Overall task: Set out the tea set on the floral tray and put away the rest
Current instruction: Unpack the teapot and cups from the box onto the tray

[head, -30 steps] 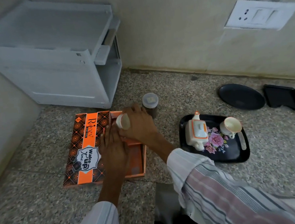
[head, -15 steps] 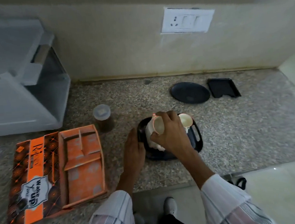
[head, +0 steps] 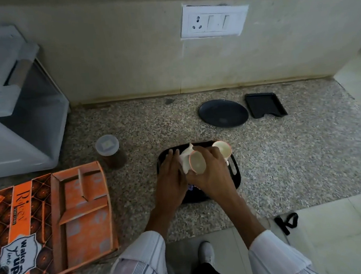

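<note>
Second cup arrives over the floral tray

Head view: the right hand (head: pixel 210 175), which a second ago lifted a cup (head: pixel 197 162) from the orange box (head: pixel 52 220), now grasps it over the floral tray (head: pixel 235 171) beside the teapot (head: pixel 185 158); the left hand (head: pixel 170 181) rests flat, fingers straight, on the tray's left edge. Only placing remains. The box reads "Wake up".

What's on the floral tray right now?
On the floral tray: a white teapot and one cup at the back right. The right hand holds a second cup above it; the left hand rests alongside. The hands cover the tray's middle.
</note>
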`<state>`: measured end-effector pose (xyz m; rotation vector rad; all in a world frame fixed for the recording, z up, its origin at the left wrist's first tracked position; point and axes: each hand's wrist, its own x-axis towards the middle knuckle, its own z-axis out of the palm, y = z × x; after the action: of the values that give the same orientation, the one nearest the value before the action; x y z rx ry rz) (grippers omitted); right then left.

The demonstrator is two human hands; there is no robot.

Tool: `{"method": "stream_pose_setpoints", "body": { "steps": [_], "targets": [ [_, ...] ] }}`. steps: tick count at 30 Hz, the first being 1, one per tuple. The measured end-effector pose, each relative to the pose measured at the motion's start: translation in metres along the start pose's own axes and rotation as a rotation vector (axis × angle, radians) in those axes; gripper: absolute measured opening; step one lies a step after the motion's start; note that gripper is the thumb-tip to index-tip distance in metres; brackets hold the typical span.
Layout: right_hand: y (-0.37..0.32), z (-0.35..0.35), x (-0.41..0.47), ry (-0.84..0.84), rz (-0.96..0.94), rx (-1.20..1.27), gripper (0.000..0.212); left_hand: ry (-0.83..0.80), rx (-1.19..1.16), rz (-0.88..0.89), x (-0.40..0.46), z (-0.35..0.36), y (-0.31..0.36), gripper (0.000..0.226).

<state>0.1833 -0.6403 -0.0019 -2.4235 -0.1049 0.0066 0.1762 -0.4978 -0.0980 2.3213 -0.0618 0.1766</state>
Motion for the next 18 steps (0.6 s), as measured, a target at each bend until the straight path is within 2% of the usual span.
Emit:
{"method": "stream_pose_setpoints", "body": {
  "steps": [6, 10, 18],
  "targets": [
    [0.041, -0.023, -0.025, 0.097, 0.07, 0.073, 0.07, -0.113, -0.042, 0.004, 0.018, 0.008, 0.014, 0.098],
    [0.063, -0.033, -0.025, 0.104, 0.15, 0.074, 0.074, -0.163, 0.099, 0.105, 0.025, 0.009, 0.02, 0.107],
    [0.066, -0.031, 0.006, 0.024, 0.207, 0.058, 0.062, -0.272, 0.271, -0.003, 0.045, 0.014, 0.022, 0.115]
  ]
}}
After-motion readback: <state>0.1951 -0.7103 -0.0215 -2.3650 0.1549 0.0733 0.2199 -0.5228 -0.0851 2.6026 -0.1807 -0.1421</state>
